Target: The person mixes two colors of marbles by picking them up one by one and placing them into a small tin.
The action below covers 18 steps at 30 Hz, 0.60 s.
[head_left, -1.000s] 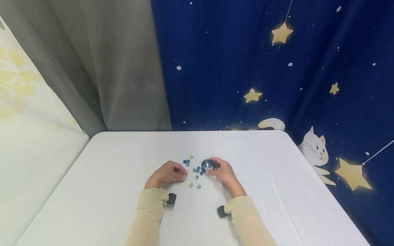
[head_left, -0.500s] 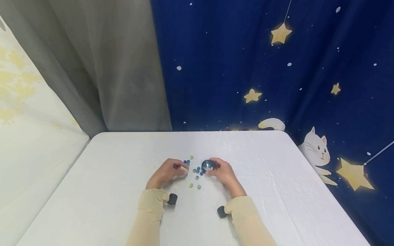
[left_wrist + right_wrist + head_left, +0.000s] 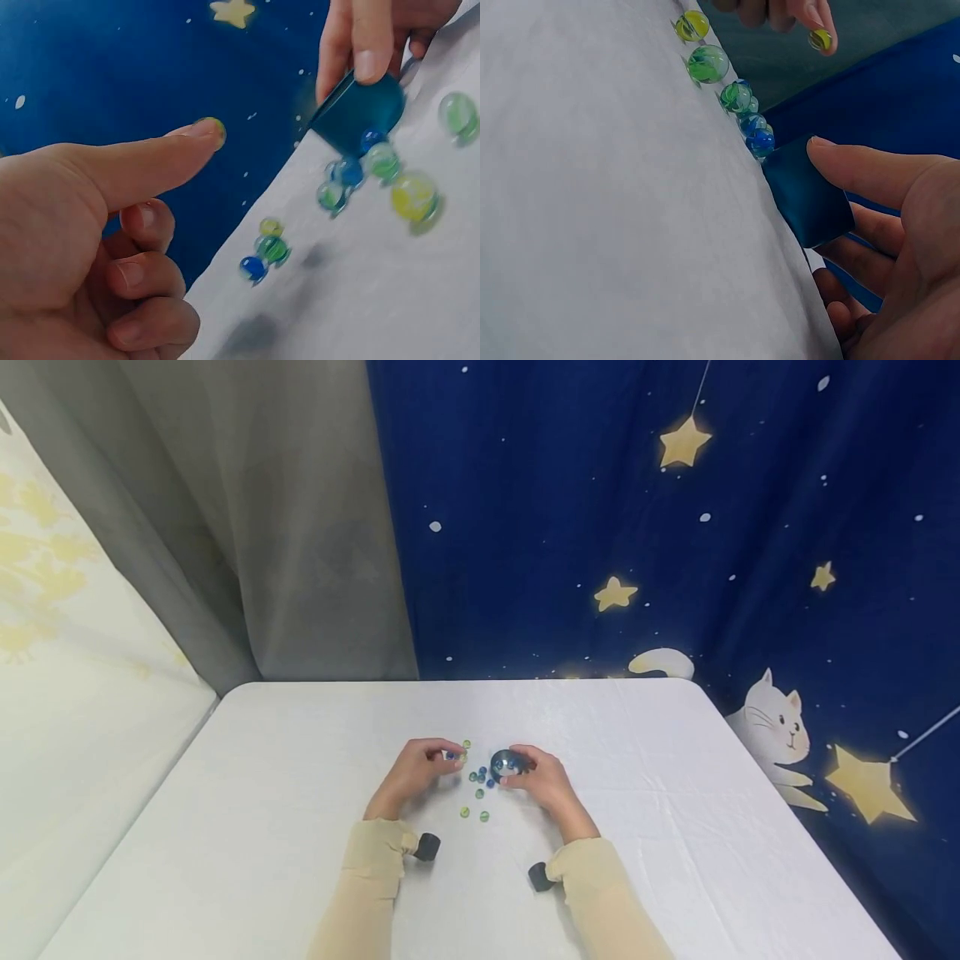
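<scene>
On the far side of the white table hang a grey curtain to the left and a dark blue curtain, printed with stars and a white cat, to the right. Between the two hands, loose marbles lie on the tabletop: a blue-and-green cluster just left of the cup, in the space between it and the left hand; a far group that the left fingers partly hide in the head view; and a few green and yellow ones nearer.

The left hand pinches a yellow-green marble between thumb and index finger, above the table, its other fingers loosely bent. The right hand grips a teal cup, thumb on the near side and fingers on the far side. The cup stands upright on the table, right of the marbles; its contents are too small to tell.
</scene>
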Each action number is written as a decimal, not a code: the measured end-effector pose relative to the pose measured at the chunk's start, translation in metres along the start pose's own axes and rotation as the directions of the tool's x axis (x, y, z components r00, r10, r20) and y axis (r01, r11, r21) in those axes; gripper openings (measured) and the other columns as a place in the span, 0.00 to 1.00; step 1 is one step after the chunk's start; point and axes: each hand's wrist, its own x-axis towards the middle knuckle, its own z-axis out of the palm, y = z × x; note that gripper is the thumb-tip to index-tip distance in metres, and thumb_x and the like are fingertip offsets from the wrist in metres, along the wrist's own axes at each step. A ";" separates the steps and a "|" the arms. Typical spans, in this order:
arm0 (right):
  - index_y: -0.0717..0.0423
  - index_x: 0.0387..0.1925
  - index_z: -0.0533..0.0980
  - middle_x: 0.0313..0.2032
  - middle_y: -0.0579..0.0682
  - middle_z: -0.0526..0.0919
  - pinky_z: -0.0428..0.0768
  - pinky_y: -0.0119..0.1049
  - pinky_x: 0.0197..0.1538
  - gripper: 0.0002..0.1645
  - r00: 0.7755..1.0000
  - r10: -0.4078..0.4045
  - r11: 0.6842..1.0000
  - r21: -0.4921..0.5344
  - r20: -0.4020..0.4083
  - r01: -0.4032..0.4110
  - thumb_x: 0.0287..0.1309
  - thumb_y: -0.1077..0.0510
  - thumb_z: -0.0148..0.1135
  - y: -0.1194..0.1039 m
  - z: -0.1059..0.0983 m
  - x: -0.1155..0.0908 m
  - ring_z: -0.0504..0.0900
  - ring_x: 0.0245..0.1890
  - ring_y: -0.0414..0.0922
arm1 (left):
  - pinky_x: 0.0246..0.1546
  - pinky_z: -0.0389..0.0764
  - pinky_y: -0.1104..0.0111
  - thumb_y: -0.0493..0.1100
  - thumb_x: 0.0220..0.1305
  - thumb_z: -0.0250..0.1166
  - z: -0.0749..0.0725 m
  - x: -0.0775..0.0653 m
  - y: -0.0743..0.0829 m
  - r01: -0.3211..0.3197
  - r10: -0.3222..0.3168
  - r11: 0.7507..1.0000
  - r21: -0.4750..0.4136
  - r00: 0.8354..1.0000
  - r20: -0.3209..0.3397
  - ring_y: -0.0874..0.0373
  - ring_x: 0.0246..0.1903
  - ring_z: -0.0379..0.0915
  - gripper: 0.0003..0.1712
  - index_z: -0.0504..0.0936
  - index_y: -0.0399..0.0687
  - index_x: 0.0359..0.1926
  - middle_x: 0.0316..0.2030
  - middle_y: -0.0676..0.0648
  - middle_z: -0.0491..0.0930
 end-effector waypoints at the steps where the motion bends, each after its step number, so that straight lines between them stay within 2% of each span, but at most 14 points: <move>1: 0.50 0.58 0.77 0.58 0.54 0.77 0.64 0.56 0.62 0.35 1.000 0.000 1.000 0.003 0.000 0.000 0.43 0.58 0.76 0.000 0.000 0.001 0.71 0.61 0.57 | 0.24 0.66 0.67 0.38 0.55 0.73 0.002 0.001 0.001 -0.004 0.004 1.000 -0.013 1.000 -0.004 0.57 0.22 0.64 0.11 0.88 0.52 0.41 0.20 0.51 0.70; 7: 0.51 0.58 0.77 0.58 0.55 0.77 0.65 0.56 0.62 0.35 1.000 -0.020 1.000 -0.005 0.003 0.020 0.43 0.58 0.76 0.001 0.001 0.001 0.71 0.61 0.58 | 0.24 0.67 0.67 0.39 0.55 0.73 0.016 0.004 0.008 -0.007 0.006 0.998 -0.054 1.000 -0.026 0.57 0.21 0.64 0.10 0.88 0.53 0.40 0.19 0.51 0.68; 18: 0.52 0.58 0.76 0.58 0.54 0.78 0.66 0.56 0.61 0.35 0.999 -0.035 0.999 -0.019 0.007 0.036 0.44 0.58 0.76 0.000 0.000 0.001 0.72 0.61 0.57 | 0.24 0.68 0.67 0.42 0.57 0.72 0.036 0.007 0.020 0.003 -0.004 1.000 -0.028 0.998 -0.065 0.56 0.21 0.65 0.10 0.87 0.56 0.42 0.20 0.50 0.70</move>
